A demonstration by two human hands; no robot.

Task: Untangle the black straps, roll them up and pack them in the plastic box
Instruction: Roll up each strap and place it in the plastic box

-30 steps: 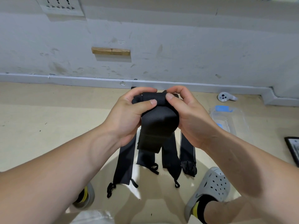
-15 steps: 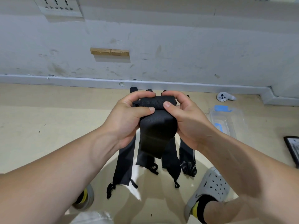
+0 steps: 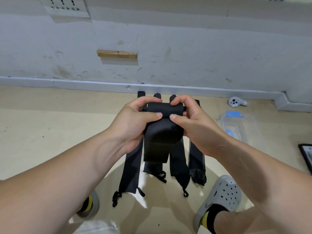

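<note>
Both hands hold one black strap (image 3: 162, 132) in mid-air at the centre of the head view. Its top end is rolled into a short cylinder, and its loose tail hangs down. My left hand (image 3: 133, 122) grips the roll's left side, thumb on the front. My right hand (image 3: 194, 122) grips the right side the same way. Several more black straps (image 3: 130, 169) lie flat side by side on the floor beneath, partly hidden by the hands. The clear plastic box (image 3: 239, 127) with blue clips lies on the floor to the right.
A white controller (image 3: 236, 102) lies by the skirting at the right. A dark flat object (image 3: 306, 156) shows at the right edge. My grey sandals (image 3: 219, 201) stand at the bottom, either side of the straps. The wall runs close behind.
The roll at the strap's top has grown tighter and the hanging tail looks shorter. Both hands have sunk slightly in view.
</note>
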